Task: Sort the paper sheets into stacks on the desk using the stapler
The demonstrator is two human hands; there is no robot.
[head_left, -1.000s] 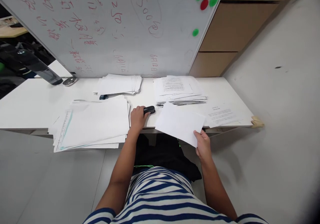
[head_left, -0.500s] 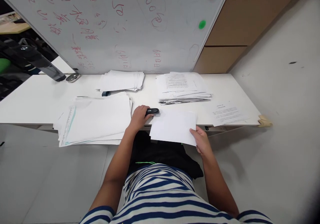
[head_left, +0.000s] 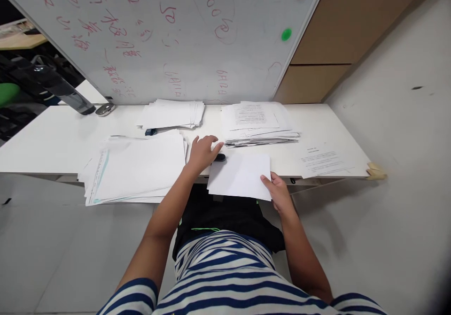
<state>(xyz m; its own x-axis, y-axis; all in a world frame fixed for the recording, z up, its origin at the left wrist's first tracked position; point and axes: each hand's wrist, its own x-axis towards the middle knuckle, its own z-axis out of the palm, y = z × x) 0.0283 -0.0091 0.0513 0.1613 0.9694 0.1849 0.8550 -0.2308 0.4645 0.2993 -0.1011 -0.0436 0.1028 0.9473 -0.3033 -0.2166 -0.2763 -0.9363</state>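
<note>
My right hand (head_left: 280,193) pinches the right edge of a white sheet of paper (head_left: 241,176), thumb on top. The sheet reaches over the desk's front edge; whether it is one sheet or a few I cannot tell. A black stapler (head_left: 220,157) lies by the sheet's upper left corner, mostly hidden by my left hand and the paper. Above it my left hand (head_left: 204,153) is open, fingers spread and holding nothing. Left of that hand lies a broad stack of large papers (head_left: 141,167), jutting past the desk edge.
At the back of the white desk (head_left: 45,141) are a left paper pile (head_left: 171,114) and a thicker printed stack (head_left: 259,122). A printed sheet (head_left: 322,160) lies at right. A mouse (head_left: 104,109) and a dark bottle (head_left: 66,92) stand near the whiteboard (head_left: 197,61).
My left hand has let go of the stapler and lifted slightly up and right, its fingers now spread. The paper in my right hand has shifted a little left and up.
</note>
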